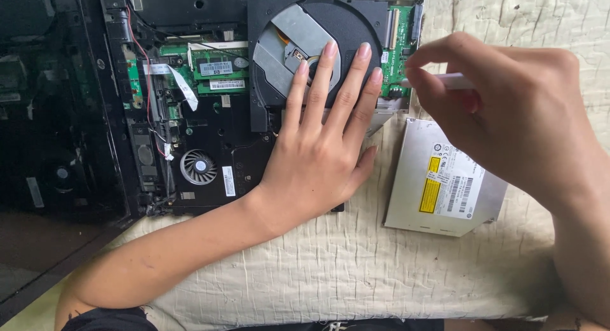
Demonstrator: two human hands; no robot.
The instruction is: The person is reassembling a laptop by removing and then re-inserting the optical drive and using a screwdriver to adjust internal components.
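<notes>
My left hand (318,153) lies flat, fingers spread, pressing on the black optical drive tray (318,32) that sits atop the opened laptop (190,115). My right hand (508,115) is closed around a thin white tool (454,81), its tip at the tray's green circuit board (397,51) (the very tip is too small to make out). The drive's silver metal cover (445,178) rests on the cream quilted cloth (356,261), just beside the laptop.
</notes>
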